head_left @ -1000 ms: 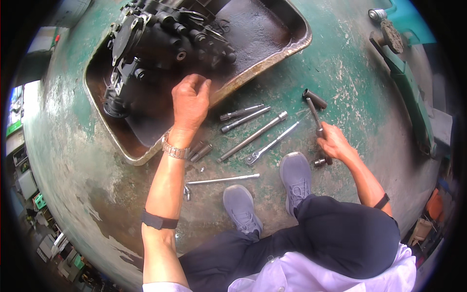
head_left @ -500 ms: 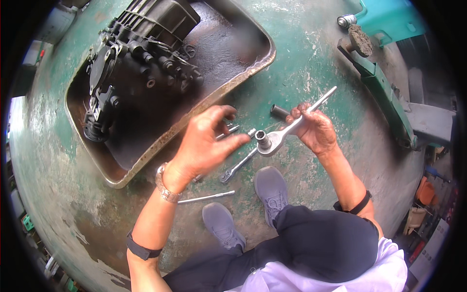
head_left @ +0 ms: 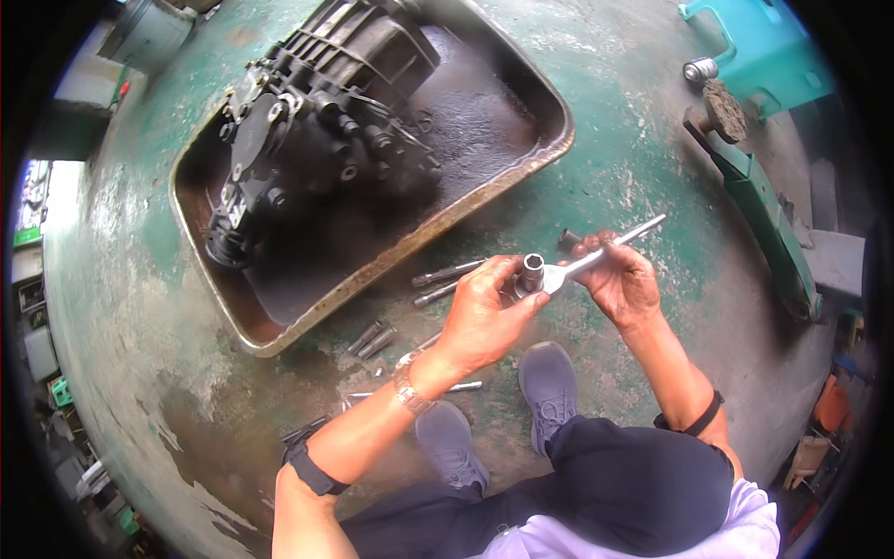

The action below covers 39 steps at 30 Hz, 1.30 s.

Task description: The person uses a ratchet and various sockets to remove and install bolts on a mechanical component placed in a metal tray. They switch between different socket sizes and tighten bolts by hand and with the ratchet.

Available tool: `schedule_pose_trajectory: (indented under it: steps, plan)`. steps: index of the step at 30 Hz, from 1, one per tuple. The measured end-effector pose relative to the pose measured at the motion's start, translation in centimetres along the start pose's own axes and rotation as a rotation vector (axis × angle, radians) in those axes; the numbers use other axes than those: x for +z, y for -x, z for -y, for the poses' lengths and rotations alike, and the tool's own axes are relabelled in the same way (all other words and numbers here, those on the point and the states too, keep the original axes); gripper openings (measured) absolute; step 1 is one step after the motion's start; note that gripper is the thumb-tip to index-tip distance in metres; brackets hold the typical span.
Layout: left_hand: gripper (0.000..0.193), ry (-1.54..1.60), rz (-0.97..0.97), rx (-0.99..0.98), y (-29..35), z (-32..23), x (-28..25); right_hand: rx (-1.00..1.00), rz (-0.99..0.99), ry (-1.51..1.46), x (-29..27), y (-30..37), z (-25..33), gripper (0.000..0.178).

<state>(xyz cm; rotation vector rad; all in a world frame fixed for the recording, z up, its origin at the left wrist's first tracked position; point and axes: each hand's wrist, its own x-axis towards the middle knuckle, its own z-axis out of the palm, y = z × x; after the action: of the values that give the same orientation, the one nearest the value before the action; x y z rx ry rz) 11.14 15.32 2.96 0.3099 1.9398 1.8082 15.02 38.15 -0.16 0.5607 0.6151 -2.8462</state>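
My right hand (head_left: 622, 284) is closed round the handle of a silver ratchet wrench (head_left: 644, 227), which points up to the right. A dark tubular socket (head_left: 568, 240) pokes out by the same hand's fingers; whether they grip it too I cannot tell. On the ratchet's head a silver socket (head_left: 533, 267) stands with its open end facing up. My left hand (head_left: 482, 315) pinches this socket and the head between thumb and fingers, partly hiding the head. Below and left of the hands, extension bars (head_left: 449, 272) and two loose sockets (head_left: 372, 339) lie on the floor.
A greasy gearbox (head_left: 307, 140) sits in a rusty-rimmed metal pan (head_left: 410, 235) ahead on the left. To the right stand a green jack arm (head_left: 768, 219) and a turquoise plastic stool (head_left: 768, 56). My shoes (head_left: 548, 382) are just below the hands. Another thin bar (head_left: 466, 386) lies near them.
My left hand has moved right and closed on the socket and ratchet head, from open fingers beside it. The ratchet is lower and slightly right. The whole view has shifted.
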Motion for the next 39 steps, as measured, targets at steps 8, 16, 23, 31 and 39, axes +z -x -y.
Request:
schedule_pose_trajectory:
  steps: [8,16,23,31,39]
  plan:
    - [0.027,0.089,-0.228,-0.265,-1.3,-0.1,-3.0,0.032,0.077,0.074,3.1,-1.0,-0.8,0.03]
    - [0.027,0.231,-0.432,-0.332,-4.7,-1.0,-8.4,-0.017,0.121,0.222,6.1,-5.3,1.6,0.029]
    - [0.026,0.313,-0.482,-0.325,-6.4,-0.5,-9.3,-0.029,0.106,0.28,6.6,-9.3,2.3,0.03]
    - [0.028,0.311,-0.491,-0.354,-7.3,-0.1,-10.0,0.005,0.088,0.241,6.0,-11.5,2.3,0.028]
    - [0.029,0.369,-0.485,-0.333,-8.2,0.7,-10.2,0.011,0.097,0.268,5.5,-13.1,2.8,0.029]
